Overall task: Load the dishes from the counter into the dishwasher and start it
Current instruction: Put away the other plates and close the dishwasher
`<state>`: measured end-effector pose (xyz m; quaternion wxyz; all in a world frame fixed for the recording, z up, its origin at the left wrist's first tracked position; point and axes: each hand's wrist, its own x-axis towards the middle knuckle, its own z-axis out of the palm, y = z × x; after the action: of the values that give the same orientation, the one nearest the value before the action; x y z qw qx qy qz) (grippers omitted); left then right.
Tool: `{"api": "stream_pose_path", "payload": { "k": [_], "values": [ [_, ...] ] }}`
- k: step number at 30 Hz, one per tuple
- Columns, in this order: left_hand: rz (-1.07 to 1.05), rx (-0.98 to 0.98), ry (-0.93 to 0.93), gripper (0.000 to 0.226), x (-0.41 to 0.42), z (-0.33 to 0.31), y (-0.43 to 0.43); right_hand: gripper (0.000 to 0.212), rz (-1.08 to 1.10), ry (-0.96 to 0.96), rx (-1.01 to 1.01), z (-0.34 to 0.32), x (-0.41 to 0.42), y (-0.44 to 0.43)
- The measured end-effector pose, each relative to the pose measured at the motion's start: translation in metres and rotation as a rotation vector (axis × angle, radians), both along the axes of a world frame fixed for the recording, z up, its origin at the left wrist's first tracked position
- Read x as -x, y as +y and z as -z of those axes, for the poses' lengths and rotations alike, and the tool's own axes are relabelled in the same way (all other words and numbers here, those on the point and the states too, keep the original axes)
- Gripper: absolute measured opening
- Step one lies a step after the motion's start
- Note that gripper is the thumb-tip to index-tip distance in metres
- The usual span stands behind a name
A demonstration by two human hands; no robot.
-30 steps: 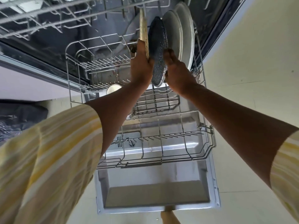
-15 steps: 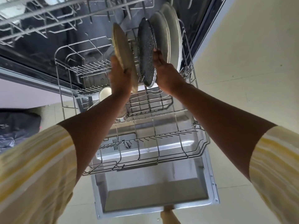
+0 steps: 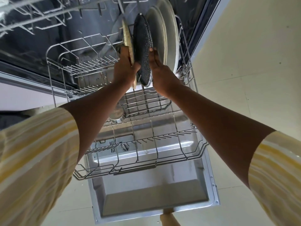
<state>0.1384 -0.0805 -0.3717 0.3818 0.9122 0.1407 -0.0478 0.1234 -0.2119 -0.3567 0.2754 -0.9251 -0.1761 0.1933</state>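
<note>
The dishwasher's lower rack (image 3: pixel 184 154) is pulled out over the open door (image 3: pixel 156 198). At its far right two white plates (image 3: pixel 169 35) stand on edge, with a dark speckled plate (image 3: pixel 142 49) just left of them. My left hand (image 3: pixel 124 69) grips a tan plate (image 3: pixel 127 39) on edge, pressed close against the left side of the dark plate. My right hand (image 3: pixel 160 69) rests against the dark plate's right face, fingers straight, steadying it.
A metal cup (image 3: pixel 117 114) sits in the rack below my left forearm. The upper rack (image 3: pixel 32 18) juts out at the top left. Pale tiled floor (image 3: pixel 244 79) lies to the right. A bare foot (image 3: pixel 169 219) shows under the door's front edge.
My left hand has brought the tan plate rightward from a tilted position apart from the dark plate to upright right beside it. The right hand stays on the dark plate.
</note>
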Motion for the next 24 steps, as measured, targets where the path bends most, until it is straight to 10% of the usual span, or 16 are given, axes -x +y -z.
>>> {"api": "stream_pose_path", "payload": {
  "k": [10,18,24],
  "values": [
    [0.162,0.191,0.175,0.069,0.011,-0.005,0.014,0.080,0.177,0.045,-0.095,-0.004,0.011,0.006],
    [-0.358,0.296,0.246,0.047,0.116,0.006,0.029,0.060,0.542,0.137,-0.277,0.001,0.106,0.004],
    [-0.540,0.250,0.543,0.063,0.250,0.033,0.040,0.060,0.701,0.302,0.010,0.030,0.218,-0.002]
  ]
}}
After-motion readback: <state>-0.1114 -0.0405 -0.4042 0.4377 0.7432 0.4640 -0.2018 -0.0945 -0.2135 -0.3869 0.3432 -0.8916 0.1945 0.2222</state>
